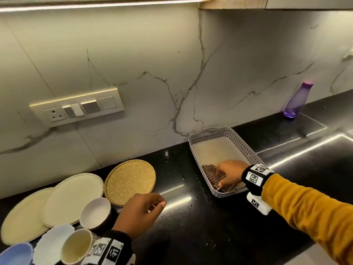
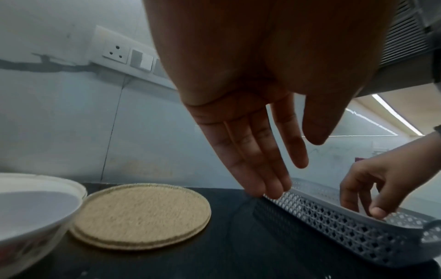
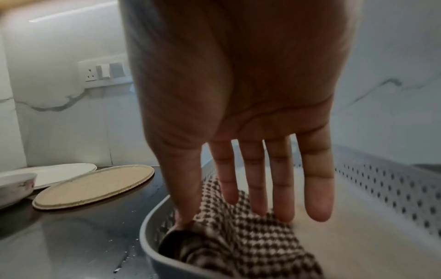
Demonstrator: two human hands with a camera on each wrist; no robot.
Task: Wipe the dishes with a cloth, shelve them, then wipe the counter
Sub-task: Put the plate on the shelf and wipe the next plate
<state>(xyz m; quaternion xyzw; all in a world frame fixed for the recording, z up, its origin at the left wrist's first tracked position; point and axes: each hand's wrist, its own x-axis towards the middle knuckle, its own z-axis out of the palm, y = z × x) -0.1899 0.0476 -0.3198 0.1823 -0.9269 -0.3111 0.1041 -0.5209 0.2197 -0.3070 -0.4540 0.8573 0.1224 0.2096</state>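
**Right hand goes into the basket for the cloth; dishes wait at the left**

The checked cloth (image 1: 219,178) lies bunched in the near end of the grey perforated basket (image 1: 202,138), which stands on the black bench (image 1: 191,217) at about 3 o'clock from the dishes. The basket holds nothing else, so it seems to be the cloth's keeping place, set clear of the crockery and of the water drops scattered over the bench between them.

The right hand (image 1: 231,172) reaches over the basket's near rim. In the right wrist view its fingers (image 3: 255,179) hang spread and nearly straight, their tips touching the cloth, the thumb (image 3: 181,188) down against the fold beside the basket wall. That looks like the start of a pinch, not a finished grip; whether any fabric is truly caught I cannot tell.

The left hand (image 1: 139,215) hovers over the bench at about 9 o'clock from the basket, fingers relaxed and close together, holding nothing, probably poised to take a dish once the cloth is up.

The dishes sit grouped at the far left: two cream plates (image 1: 72,197), a speckled round plate (image 1: 129,180) nearest the basket, a white bowl (image 1: 95,211), a cream cup (image 1: 76,247), a scalloped white dish (image 1: 51,243) and a blue bowl (image 1: 15,255). Gathered together and within the left hand's reach, they read as the unwiped pile; no wiping has begun.

A purple bottle (image 1: 297,100) stands by the wall at 1 o'clock, out of the way.
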